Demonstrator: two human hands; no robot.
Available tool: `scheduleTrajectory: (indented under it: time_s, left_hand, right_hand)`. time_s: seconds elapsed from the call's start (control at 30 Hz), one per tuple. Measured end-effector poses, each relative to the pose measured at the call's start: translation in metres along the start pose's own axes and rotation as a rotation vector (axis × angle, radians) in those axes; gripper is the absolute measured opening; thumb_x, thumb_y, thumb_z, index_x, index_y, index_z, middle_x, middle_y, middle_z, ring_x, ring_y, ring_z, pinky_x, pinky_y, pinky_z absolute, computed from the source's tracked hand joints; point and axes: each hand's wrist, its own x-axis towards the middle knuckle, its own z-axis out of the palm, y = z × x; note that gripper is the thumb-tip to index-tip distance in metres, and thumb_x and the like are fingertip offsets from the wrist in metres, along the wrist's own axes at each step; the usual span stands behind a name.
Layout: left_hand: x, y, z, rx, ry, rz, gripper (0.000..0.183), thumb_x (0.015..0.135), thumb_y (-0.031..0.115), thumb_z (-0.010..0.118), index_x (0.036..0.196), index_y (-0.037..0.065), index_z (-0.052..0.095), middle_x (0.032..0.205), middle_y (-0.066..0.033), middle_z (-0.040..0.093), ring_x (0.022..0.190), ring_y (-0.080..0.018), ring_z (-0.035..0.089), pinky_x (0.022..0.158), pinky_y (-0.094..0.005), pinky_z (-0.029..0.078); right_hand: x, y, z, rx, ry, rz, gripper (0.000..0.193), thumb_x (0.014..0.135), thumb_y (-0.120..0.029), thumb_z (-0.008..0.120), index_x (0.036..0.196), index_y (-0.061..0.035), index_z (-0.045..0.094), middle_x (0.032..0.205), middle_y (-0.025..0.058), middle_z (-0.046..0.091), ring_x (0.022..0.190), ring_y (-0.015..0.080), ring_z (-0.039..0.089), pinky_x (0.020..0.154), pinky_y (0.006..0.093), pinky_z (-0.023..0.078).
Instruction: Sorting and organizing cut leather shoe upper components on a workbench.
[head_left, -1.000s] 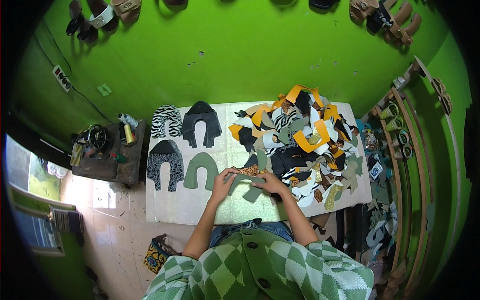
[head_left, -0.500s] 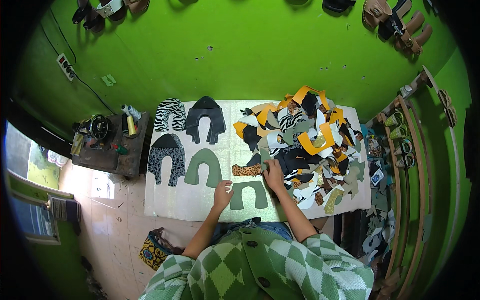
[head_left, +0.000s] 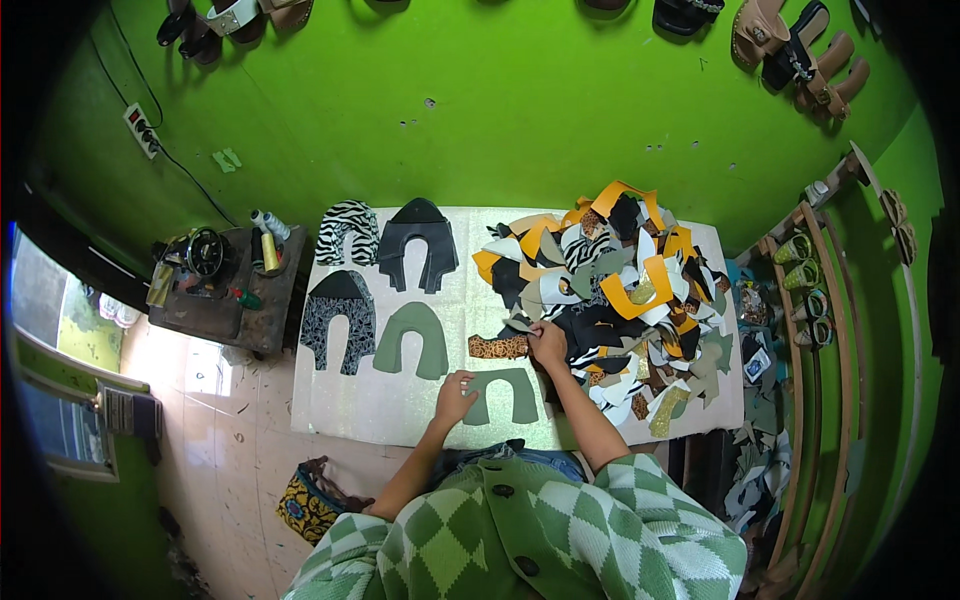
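- L hand (head_left: 455,397): fingers spread flat, pressing the left leg of a green U-shaped cut piece (head_left: 503,393) lying on the white mat (head_left: 400,420). No pinch; just pinning it down.
- R hand (head_left: 547,345): fingertips closed on the right end of a leopard-print strip (head_left: 498,346), at the near-left edge of the scrap pile (head_left: 620,300). Thumb hidden, so grip looks like a pinch but can't tell for sure.
- Change vs 1 s ago: both hands were together on the leopard piece at mat centre. Now split: green piece is laid down at 6 o'clock of the mat, L hand moved onto it, R hand gone up toward 1 o'clock with the strip.
- Reads as: one more green piece sorted out flat; leopard strip is next in hand.
- Laid-out row, 9–11 o'clock of hands: green piece (head_left: 411,340), dark patterned piece (head_left: 339,318), zebra piece (head_left: 347,231), black piece (head_left: 417,243), each apart from the others.
- Further out: sewing machine (head_left: 205,255) on small table at 9 o'clock; shoe rack (head_left: 830,330) at 3 o'clock; sandals (head_left: 790,45) on green wall.
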Motion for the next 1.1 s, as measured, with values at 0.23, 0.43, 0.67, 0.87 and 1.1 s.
scheduleTrajectory:
  time_s: [0.23,0.43,0.67,0.87,1.1]
  left_hand:
    - [0.005,0.01,-0.001,-0.258,0.101,-0.061,0.044,0.077,0.015,0.071,0.114,0.001,0.052,0.103,-0.0122,0.06,0.088,-0.0183,0.061,0.076,-0.0297,0.05]
    - [0.019,0.018,0.005,-0.491,-0.066,-0.008,0.036,0.082,0.011,0.067,0.113,0.0,0.051,0.097,-0.0081,0.061,0.083,-0.0122,0.06,0.069,-0.0235,0.049]
    - [0.031,0.002,0.008,-0.426,0.057,-0.137,0.013,0.084,0.008,0.063,0.094,0.001,0.059,0.076,-0.0025,0.062,0.067,-0.0071,0.059,0.058,-0.0196,0.046]
    - [0.035,-0.003,0.01,-0.277,0.136,-0.101,0.011,0.077,0.009,0.068,0.083,0.001,0.063,0.071,-0.0068,0.065,0.064,-0.0114,0.062,0.06,-0.0244,0.05]
    - [0.029,-0.004,0.01,-0.143,0.186,-0.114,0.013,0.075,0.01,0.07,0.083,0.001,0.064,0.074,-0.0089,0.066,0.065,-0.0154,0.063,0.062,-0.0273,0.051]
  right_hand:
    - [-0.002,0.018,-0.018,0.132,-0.252,-0.29,0.021,0.072,-0.013,0.067,0.089,-0.0026,0.068,0.074,0.0127,0.066,0.065,0.0211,0.063,0.062,0.0314,0.048]
    - [-0.026,0.017,-0.008,0.348,-0.714,-0.19,0.015,0.076,-0.016,0.072,0.081,-0.0022,0.067,0.063,0.002,0.063,0.054,0.0063,0.052,0.051,0.024,0.04]
    - [-0.032,0.006,-0.004,0.044,-0.701,-0.23,0.02,0.071,-0.016,0.075,0.08,-0.0014,0.065,0.069,0.006,0.064,0.06,0.0099,0.057,0.053,0.0269,0.043]
    - [-0.027,0.037,0.011,0.392,-0.611,-0.097,0.022,0.069,-0.013,0.077,0.085,-0.002,0.067,0.07,0.0026,0.063,0.063,0.009,0.057,0.057,0.0248,0.046]
    - [-0.041,0.017,0.0,0.204,-0.425,-0.052,0.024,0.066,-0.014,0.079,0.084,-0.0028,0.067,0.071,0.0039,0.065,0.064,0.0105,0.06,0.06,0.0248,0.048]
